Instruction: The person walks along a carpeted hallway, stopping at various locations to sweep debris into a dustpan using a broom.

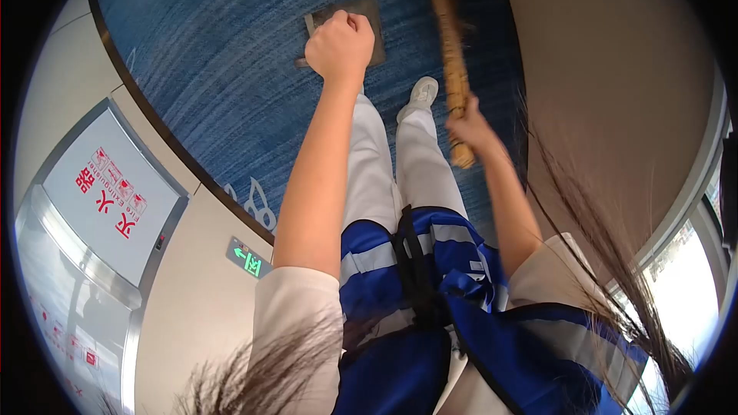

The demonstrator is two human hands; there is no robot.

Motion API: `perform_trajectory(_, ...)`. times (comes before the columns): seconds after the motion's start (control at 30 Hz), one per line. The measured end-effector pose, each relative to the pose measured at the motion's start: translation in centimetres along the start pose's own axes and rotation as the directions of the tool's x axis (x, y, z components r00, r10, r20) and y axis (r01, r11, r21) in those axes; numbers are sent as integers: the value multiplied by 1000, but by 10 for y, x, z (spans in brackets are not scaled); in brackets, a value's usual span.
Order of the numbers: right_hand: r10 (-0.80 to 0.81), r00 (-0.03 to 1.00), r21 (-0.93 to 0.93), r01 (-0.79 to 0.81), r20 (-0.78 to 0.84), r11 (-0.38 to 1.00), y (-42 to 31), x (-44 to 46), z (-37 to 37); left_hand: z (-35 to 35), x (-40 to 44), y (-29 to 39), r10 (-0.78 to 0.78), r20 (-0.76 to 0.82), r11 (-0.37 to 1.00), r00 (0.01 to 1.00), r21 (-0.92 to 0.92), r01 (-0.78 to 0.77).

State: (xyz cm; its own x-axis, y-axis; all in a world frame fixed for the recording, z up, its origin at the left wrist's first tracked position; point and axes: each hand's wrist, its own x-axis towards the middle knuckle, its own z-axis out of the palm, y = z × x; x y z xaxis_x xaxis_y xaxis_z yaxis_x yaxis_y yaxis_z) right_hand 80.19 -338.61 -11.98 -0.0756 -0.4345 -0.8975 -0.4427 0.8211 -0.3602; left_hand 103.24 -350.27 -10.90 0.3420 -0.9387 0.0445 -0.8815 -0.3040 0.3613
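My left hand (342, 46) is closed in a fist, held out over a flat grey-brown object (372, 19) low near the floor. Whatever the fist grips is hidden by the hand, and the flat object shows only partly behind it. My right hand (473, 131) is wrapped round the lower part of a long yellow, bamboo-like stick (453, 61). The stick points away from me, its far end brownish and blurred by motion.
Blue patterned carpet (207, 54) lies underfoot, with my white shoe (423, 91) on it. At left are a fire extinguisher cabinet (115, 192) and a green exit sign (248, 260) on a pale wall. A brown wall (607, 69) and bright window (684, 284) stand at right.
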Motion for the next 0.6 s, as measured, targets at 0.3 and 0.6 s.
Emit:
perform_trajectory(0.3, -208, 928, 239, 136, 310, 961, 64, -38, 42, -18, 7, -2, -9, 174, 995, 985, -99, 26)
perform_trajectory(0.6, 29, 990, 291, -69, 140, 954, -76, -111, -69, -82, 7, -97, 225, 615, 963, 756, -23, -268)
